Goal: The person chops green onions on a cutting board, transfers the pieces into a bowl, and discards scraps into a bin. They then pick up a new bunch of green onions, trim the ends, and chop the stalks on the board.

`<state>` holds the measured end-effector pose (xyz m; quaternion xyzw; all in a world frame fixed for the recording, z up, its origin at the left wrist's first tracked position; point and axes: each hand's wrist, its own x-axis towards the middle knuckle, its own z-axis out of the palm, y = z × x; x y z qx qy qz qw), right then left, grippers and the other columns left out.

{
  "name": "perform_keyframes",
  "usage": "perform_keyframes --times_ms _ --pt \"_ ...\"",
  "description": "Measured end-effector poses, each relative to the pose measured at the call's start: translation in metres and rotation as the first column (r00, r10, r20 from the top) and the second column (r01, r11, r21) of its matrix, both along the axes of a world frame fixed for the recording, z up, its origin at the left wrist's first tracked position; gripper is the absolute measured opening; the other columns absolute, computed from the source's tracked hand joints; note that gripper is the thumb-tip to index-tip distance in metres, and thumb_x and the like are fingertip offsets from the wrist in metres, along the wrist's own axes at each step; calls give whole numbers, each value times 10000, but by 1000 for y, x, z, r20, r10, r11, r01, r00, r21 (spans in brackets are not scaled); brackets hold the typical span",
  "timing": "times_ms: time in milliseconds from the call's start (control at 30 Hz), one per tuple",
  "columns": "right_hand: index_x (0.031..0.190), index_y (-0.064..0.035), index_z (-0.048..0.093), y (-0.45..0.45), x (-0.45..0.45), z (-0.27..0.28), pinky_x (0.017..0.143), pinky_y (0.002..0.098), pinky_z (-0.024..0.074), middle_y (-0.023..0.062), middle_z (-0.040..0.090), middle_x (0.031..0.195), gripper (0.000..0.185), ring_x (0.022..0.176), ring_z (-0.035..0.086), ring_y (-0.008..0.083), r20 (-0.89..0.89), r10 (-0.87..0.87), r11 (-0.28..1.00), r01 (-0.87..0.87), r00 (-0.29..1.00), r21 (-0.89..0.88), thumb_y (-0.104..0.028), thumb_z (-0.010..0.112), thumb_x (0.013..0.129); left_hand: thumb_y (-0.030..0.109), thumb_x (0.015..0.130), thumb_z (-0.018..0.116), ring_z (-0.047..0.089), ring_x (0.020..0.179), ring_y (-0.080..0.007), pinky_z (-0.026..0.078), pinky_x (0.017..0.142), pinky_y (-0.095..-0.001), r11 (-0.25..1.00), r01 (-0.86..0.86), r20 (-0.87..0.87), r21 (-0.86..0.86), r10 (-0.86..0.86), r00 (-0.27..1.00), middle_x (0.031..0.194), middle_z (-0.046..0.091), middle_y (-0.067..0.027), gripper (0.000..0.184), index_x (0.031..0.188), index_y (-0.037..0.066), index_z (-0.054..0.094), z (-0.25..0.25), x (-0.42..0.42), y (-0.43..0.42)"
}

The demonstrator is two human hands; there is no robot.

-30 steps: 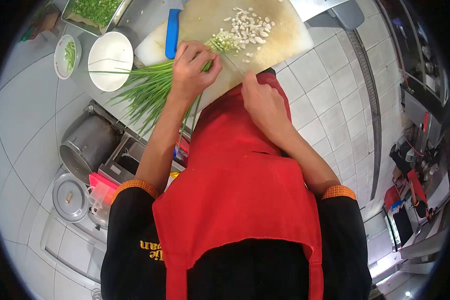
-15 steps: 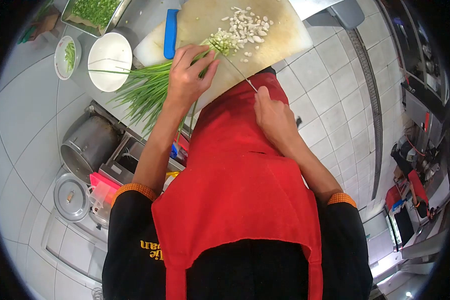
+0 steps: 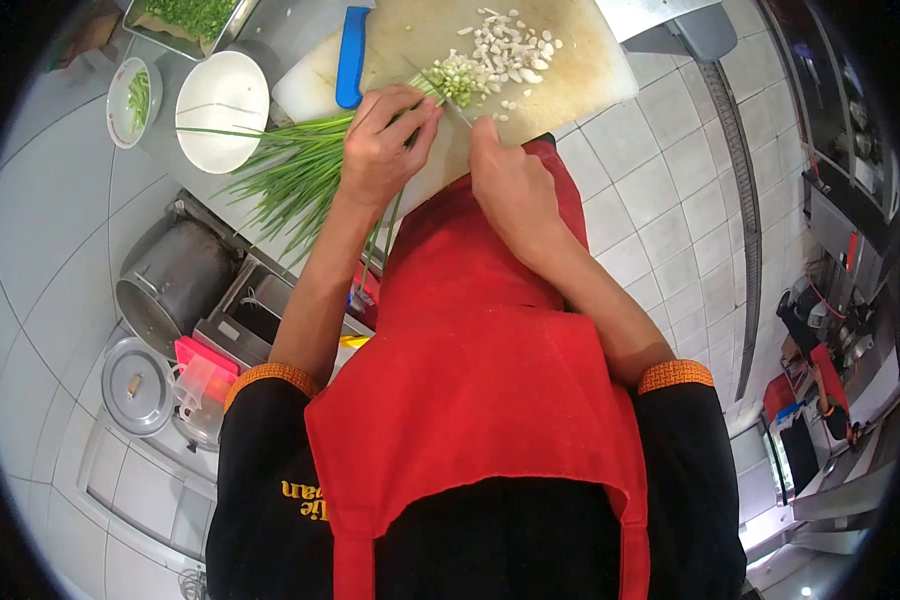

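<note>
My left hand (image 3: 382,150) is closed on a bunch of spring onions (image 3: 300,165), its fingertips bent near the cut ends. The long green leaves trail off to the left over the board's edge. In my right hand (image 3: 515,185) is a knife (image 3: 461,113), its thin blade seen edge-on against the chopped end of the bunch; the handle is hidden in the fist. Pale green slices lie beside the blade, and white chopped pieces (image 3: 515,48) are scattered farther right on the cutting board (image 3: 590,75). A blue handle (image 3: 351,58) rests on the board above my left hand.
Left of the board stand a white bowl (image 3: 222,115), a smaller bowl with green strips (image 3: 125,125) and a metal tray of chopped greens (image 3: 232,28). A large pot (image 3: 175,280) and a lid (image 3: 136,388) are lower left. Far right, another person's arm shows.
My right hand has moved left and slightly up with the knife, closer to my left hand. My left hand still holds the spring onions, nearly unmoved. The view has shifted slightly.
</note>
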<state>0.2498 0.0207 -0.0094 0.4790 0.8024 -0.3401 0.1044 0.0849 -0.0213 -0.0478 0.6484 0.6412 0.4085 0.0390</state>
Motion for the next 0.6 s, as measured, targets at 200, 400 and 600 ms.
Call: perform_keyframes --times_ms 200,400,600 --pt "982 -66 401 -20 48 7 620 616 498 287 641 720 107 698 639 510 60 -32 992 39 998 -123 -156 447 946 -19 689 812 646 872 -237 527 742 -333 1000 -21 -39 -1 20 999 894 655 -60 181 820 51 709 -3 1 -1" --pt "983 -66 396 -29 69 18 602 636 462 286 615 673 151 668 607 525 24 -36 984 40 999 -172 -199 464 965 -4 689 797 624 868 -241 514 728 -338 1000 -10 -43 12 11 999 881 635 -53 172 810 59 692 -3 -1 0" --pt "977 -57 401 -11 35 18 592 623 476 285 625 681 142 672 620 518 -86 -46 991 35 995 -127 -186 459 966 -12 666 798 638 869 -246 522 739 -339 1000 -10 -27 7 10 1000 888 653 -58 188 806 69 703 1 -1 -1"
